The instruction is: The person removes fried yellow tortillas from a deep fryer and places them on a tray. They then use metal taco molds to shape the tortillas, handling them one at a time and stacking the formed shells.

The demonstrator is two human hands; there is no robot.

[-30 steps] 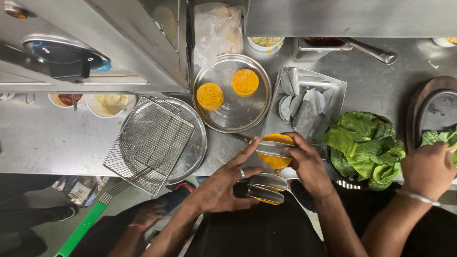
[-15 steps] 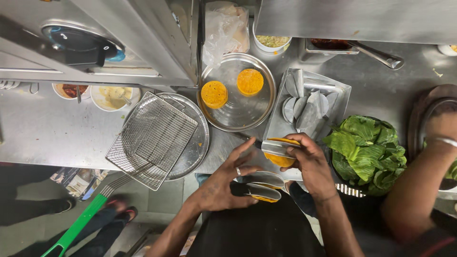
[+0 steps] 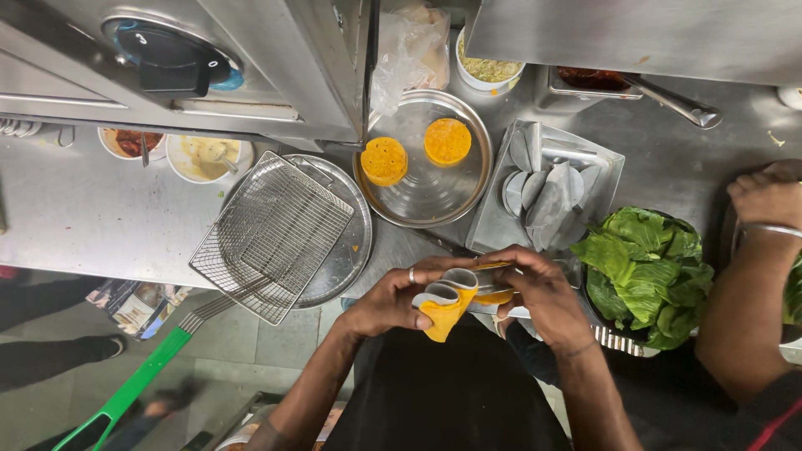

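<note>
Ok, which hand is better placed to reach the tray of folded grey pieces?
Right, probably. The right hand lies just below the near edge of the tray; the left hand is farther to the side and pinches the folded yellow sheet.

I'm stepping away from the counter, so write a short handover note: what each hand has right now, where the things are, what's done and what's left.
Left hand: pinching a folded orange wrap lined with grey foil, held over the counter edge.
Right hand: fingers on the same wrap, above a small stack of orange pieces.
Round steel tray: holds two flat orange discs, untouched.
Rectangular tray: several foil cones already shaped.
Wire basket with green handle rests on a steel plate. Green leaves at right; another person's hand beside them.
Left: the wrap in hand is not yet set down.
</note>
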